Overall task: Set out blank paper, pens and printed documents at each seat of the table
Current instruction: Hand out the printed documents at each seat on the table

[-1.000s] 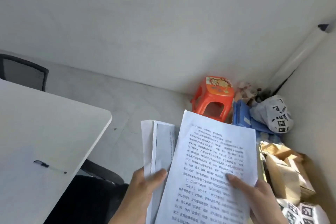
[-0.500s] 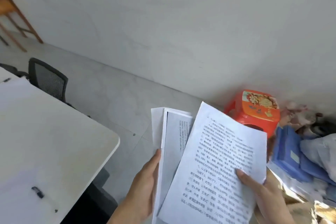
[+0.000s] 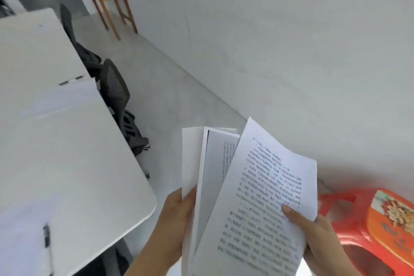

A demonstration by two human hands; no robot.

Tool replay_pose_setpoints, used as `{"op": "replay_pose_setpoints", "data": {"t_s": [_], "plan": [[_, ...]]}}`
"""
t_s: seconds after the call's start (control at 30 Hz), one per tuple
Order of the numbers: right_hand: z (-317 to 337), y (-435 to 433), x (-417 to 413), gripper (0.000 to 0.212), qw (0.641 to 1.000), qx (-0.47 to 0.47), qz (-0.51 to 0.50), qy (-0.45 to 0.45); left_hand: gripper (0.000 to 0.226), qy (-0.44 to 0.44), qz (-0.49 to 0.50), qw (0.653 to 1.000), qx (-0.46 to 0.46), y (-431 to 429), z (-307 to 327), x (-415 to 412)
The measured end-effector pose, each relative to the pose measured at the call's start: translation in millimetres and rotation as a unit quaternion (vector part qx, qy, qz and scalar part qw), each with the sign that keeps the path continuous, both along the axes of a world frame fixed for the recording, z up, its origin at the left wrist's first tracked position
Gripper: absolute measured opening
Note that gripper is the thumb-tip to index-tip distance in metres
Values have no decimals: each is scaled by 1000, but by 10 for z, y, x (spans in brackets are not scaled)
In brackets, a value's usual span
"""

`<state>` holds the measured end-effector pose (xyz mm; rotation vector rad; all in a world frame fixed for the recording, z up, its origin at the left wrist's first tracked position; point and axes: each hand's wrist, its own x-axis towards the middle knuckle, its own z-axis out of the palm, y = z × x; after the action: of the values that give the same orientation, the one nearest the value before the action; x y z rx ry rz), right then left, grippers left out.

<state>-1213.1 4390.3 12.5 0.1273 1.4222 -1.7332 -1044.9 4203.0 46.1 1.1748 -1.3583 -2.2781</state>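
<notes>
- Two hands hold papers in front of the body, beside the table [image 3: 89, 163] corner.
- The left hand [image 3: 177, 219] grips a stack [image 3: 210, 175] of sheets, thumb on the front, the other fingers hidden behind it.
- The right hand [image 3: 313, 231] holds one printed page [image 3: 264, 197], thumb pressed on the text, fingers curled under the sheet.
- This page lies tilted over the stack and partly covers it.
- On the table lie a blank sheet [image 3: 56, 98] with a pen [image 3: 71, 80] at its far edge, and a nearer sheet [image 3: 22, 242] with a second pen [image 3: 46, 235] on it.
- A mesh chair [image 3: 116, 92] stands at the table edge.
- An orange stool [image 3: 376, 226] stands at the right, near the wall.
</notes>
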Motion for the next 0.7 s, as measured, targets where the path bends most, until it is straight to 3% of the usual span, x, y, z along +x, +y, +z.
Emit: {"op": "replay_pose_setpoints", "data": {"t_s": [0.17,0.33,0.47,0.7], "plan": [[-71,-980,-444,43,998,3,49,-31,25,-34,135,981,-133,-828,16,-321],[33,-1941,-813,31,998,6,58,-22,27,-56,227,948,-215,-1682,47,-586],[85,-2583,-1097,26,999,-4,44,-29,25,-50,294,928,-223,-2169,51,-711],[-171,-3779,-1844,38,978,67,184,-68,24,-9,376,916,-135,-2833,-56,-1045]]}}
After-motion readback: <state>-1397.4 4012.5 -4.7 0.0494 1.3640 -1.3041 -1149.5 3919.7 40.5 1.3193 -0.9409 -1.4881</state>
